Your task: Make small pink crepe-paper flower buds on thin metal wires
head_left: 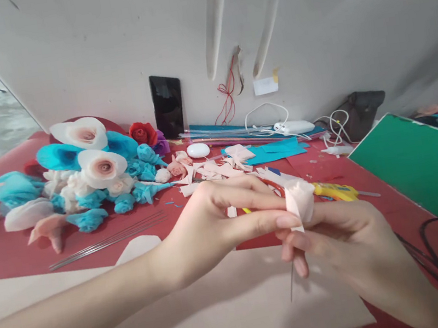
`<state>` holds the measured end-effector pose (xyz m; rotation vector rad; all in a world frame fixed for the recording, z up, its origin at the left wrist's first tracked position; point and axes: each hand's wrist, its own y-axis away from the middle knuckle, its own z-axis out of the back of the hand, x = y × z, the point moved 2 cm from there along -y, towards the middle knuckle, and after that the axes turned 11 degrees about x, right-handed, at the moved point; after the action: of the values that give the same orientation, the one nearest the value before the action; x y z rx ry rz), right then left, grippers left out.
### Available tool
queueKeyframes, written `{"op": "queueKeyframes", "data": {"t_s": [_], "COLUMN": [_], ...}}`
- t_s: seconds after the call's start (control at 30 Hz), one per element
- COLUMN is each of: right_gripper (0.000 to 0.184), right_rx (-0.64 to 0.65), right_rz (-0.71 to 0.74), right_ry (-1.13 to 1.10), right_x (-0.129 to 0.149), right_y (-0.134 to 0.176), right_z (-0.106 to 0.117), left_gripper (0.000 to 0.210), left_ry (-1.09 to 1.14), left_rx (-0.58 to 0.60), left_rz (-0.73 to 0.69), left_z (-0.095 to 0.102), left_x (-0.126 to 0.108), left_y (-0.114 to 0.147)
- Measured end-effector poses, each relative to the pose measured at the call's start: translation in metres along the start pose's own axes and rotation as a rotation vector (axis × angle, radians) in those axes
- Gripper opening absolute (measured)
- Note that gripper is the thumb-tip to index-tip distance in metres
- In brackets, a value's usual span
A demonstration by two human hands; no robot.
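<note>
A small pale pink paper flower (300,200) on a thin wire stem (292,281) is held between my two hands. The thumb and fingers of my left hand (226,207) pinch the flower's lower left side. From the right, my right hand (348,243) grips the flower's base, with the wire pointing down below its fingers. Some of its fingers are hidden behind the flower. Under both hands lies a large sheet of pale pink paper (225,307). Just behind the flower is a yellow-handled tool (335,190), partly covered by my right hand.
Blue, white and pink paper flowers (103,168) are heaped at the left. Metal wires (106,241) lie before them on the red tabletop (5,259). Pink paper scraps (220,169) sit behind my hands. A black phone (169,105) leans on the wall; a green board (424,176) stands right.
</note>
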<state>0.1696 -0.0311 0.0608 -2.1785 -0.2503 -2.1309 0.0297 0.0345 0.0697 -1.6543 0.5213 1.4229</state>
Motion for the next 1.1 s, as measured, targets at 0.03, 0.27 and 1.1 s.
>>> {"op": "queueKeyframes", "data": {"t_s": [0.03, 0.27, 1.1], "right_gripper": [0.01, 0.01, 0.019], "right_rx": [0.004, 0.134, 0.126], "right_rz": [0.006, 0.081, 0.18], "right_ry": [0.014, 0.076, 0.293], "right_x": [0.0, -0.003, 0.009], "right_y": [0.0, -0.004, -0.003], "right_z": [0.001, 0.006, 0.004], "left_gripper": [0.013, 0.014, 0.018], "left_ry": [0.004, 0.027, 0.025], "left_rx": [0.002, -0.005, 0.013], "left_rz": [0.001, 0.002, 0.004], "left_z": [0.0, -0.001, -0.002], "left_x": [0.0, 0.001, 0.013], "left_y": [0.0, -0.002, 0.001]}}
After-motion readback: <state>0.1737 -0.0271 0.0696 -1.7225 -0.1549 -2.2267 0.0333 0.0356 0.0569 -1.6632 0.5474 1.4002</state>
